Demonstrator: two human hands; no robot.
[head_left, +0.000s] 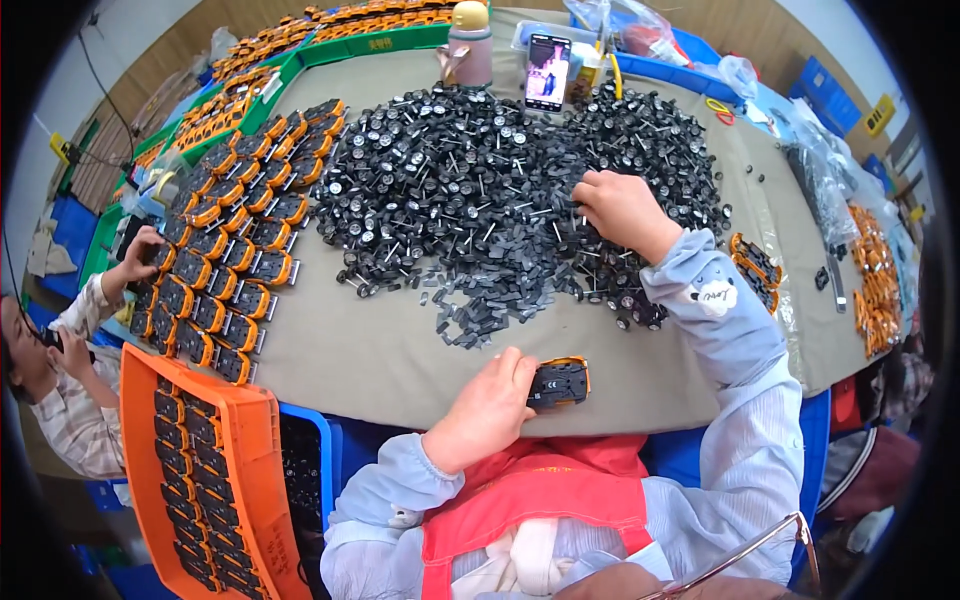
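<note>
Close to the table's front edge, my left hand (487,408) holds an orange-and-black toy car (560,383) by its left end, with the black underside facing up. My right hand (618,208) reaches over the heap, fingers pinched together at its surface; what they grip, if anything, is hidden. The heap is made of black toy wheels on metal axles (455,185), spread across the middle of the table. Small flat black plastic pieces (490,290) lie along its centre and near side.
Rows of toy cars (225,260) cover the table's left side, where another person's hand (142,256) touches them. An orange crate (262,430) of cars stands at the lower left. A phone (547,75) and pink bottle (470,45) stand behind the heap. Orange parts (873,285) lie far right.
</note>
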